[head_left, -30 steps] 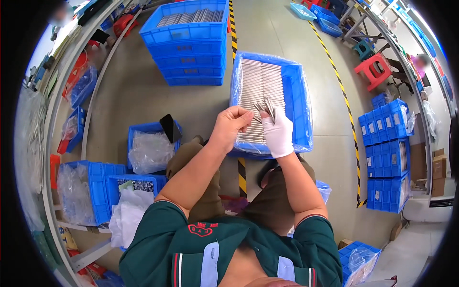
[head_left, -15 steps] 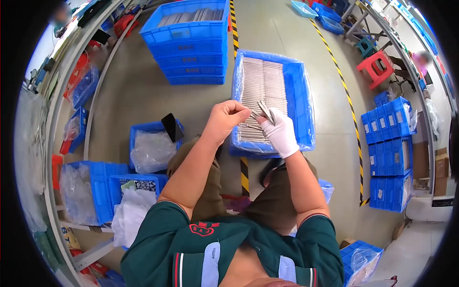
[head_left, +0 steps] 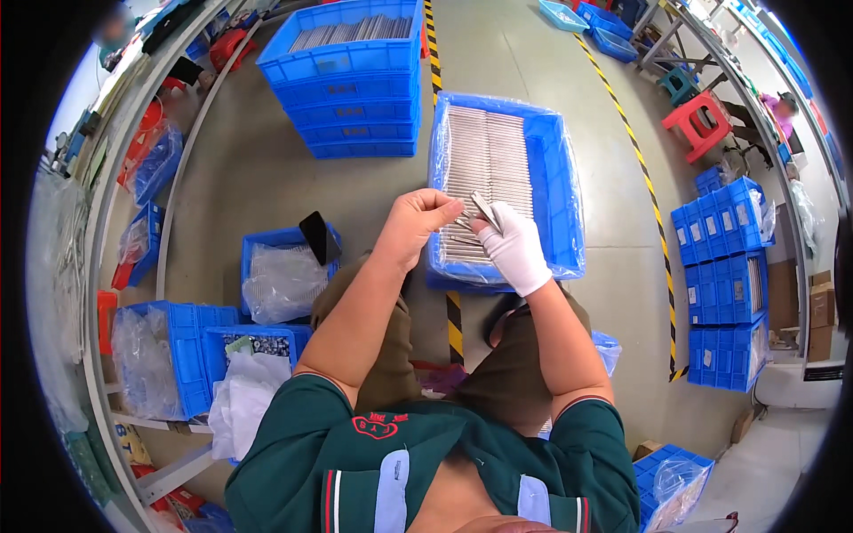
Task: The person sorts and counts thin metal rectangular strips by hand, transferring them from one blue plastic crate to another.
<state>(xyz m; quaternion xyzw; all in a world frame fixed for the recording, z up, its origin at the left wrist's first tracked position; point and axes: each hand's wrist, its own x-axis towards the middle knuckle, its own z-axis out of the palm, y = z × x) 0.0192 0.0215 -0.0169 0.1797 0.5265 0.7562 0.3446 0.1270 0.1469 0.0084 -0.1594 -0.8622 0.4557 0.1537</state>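
Note:
My right hand (head_left: 515,250), in a white glove that leaves some fingertips bare, is closed around a few slender metal pieces (head_left: 484,210). Their ends stick out past the thumb and fingers. Bare and pinched, my left hand (head_left: 416,224) is close beside them, its thumb and index fingertip pressed together. Whatever is in that pinch is too small to make out. Both hands are over the near part of a blue crate (head_left: 555,169) lined with clear plastic. Packed rows of similar slender metal pieces (head_left: 489,151) fill its left and middle, partly hidden by my hands.
A stack of blue crates (head_left: 355,98) stands at the far left. Nearer are a bagged blue bin with a black phone (head_left: 315,235) on its edge and a bin of small parts (head_left: 267,342). Blue boxes (head_left: 724,284) and a red stool (head_left: 699,124) stand right.
The metal pieces in my right hand have turned and sit closer together. That hand has shifted slightly; my left hand keeps its pinch nearly in place.

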